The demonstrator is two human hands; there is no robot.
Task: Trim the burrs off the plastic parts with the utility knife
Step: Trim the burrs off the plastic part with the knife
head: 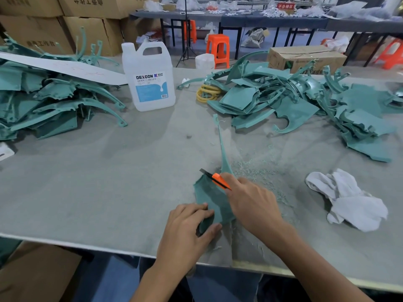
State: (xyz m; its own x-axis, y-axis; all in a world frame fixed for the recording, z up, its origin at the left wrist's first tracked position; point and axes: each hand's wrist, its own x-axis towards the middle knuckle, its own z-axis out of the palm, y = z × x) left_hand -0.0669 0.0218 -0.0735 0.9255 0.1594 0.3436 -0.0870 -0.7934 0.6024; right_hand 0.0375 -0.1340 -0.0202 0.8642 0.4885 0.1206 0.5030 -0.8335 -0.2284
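Grey worktable (109,182): left hand (187,227) pinches teal part (214,201); right hand (250,203) grips utility knife (218,179).

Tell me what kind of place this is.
Likely a factory finishing floor: heaps of teal moulded parts on a long bench, stacked cartons behind, more work tables and orange stools beyond.

My grey table (109,182) bears one pile of teal parts (43,101) far left of my left hand (187,227), a white jug (150,77) ahead, a second pile (305,105) beyond my right hand (250,205) and white cloth (349,199) to that hand's right.
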